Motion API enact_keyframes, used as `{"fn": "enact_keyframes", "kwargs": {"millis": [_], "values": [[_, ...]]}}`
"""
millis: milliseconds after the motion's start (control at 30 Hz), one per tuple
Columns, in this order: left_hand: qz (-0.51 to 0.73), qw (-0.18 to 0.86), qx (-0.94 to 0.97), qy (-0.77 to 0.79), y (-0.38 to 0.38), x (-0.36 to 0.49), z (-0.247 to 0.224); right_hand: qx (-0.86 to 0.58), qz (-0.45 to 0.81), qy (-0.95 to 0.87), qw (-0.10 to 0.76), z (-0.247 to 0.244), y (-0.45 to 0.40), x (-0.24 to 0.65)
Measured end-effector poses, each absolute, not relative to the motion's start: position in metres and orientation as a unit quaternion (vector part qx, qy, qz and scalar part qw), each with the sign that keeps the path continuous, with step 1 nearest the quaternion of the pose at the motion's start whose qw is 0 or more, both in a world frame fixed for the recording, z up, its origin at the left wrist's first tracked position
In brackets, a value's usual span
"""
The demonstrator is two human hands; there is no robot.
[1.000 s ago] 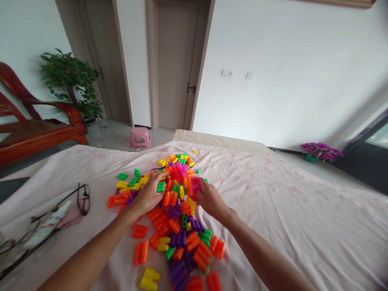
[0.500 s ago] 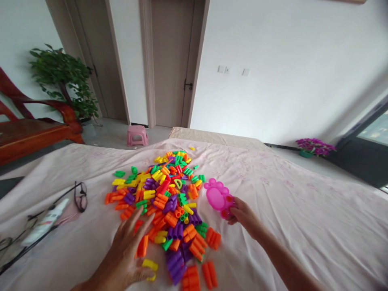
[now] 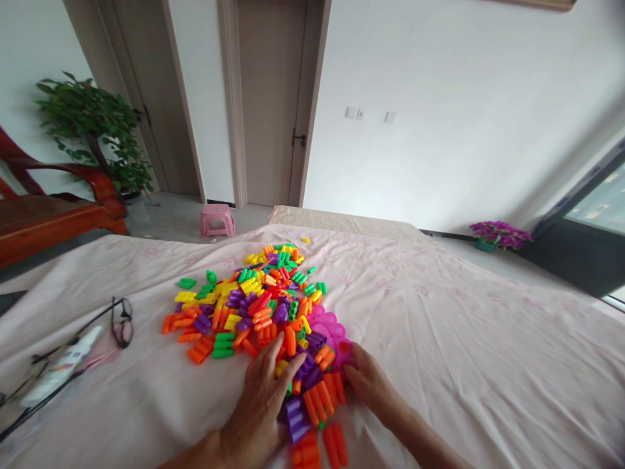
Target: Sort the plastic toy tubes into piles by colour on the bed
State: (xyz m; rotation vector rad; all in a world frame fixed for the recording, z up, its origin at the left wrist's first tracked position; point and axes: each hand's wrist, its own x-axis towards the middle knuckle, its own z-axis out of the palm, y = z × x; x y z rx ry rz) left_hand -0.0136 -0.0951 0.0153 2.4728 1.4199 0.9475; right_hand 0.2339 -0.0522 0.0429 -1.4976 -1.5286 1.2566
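Observation:
A heap of plastic pieces in orange, purple, green, yellow and red [image 3: 261, 303] spreads over the pink cloth. My left hand [image 3: 263, 391] lies against the near part of the heap, fingers apart, touching orange and purple pieces. On the heap's right side, my right hand [image 3: 368, 378] grips the edge of a pink plastic tray [image 3: 332, 327] with a scalloped rim. Several pieces cover the tray's left and near parts. Near the front edge of the view, below the hands, lie orange pieces [image 3: 334, 445] and a purple piece [image 3: 297, 420].
Glasses [image 3: 122, 322], a white tube [image 3: 63, 368] and dark cords lie on the cloth [image 3: 463, 352] at the left. Beyond it are a pink stool [image 3: 217, 220], a wooden chair [image 3: 58, 208], a potted plant [image 3: 95, 124] and purple flowers [image 3: 500, 233].
My left hand has moved right across the near side of the heap. The pink tray, held by my right hand, has shifted left and nearer, in against the pieces. The view has shifted slightly.

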Motion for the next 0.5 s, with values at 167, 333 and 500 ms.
{"fn": "enact_keyframes", "kwargs": {"millis": [167, 333, 500], "values": [[0.342, 0.093, 0.819, 0.452, -0.072, 0.001, 0.026, -0.539, 0.468, -0.593, 0.372, 0.051, -0.039, 0.218], [0.383, 0.099, 0.770, 0.500, -0.043, -0.002, 0.060, -0.505, 0.526, -0.587, 0.352, 0.068, -0.024, 0.200], [0.410, 0.135, 0.743, 0.512, -0.011, -0.023, 0.102, -0.498, 0.370, -0.712, 0.330, 0.097, -0.007, 0.195]]}}
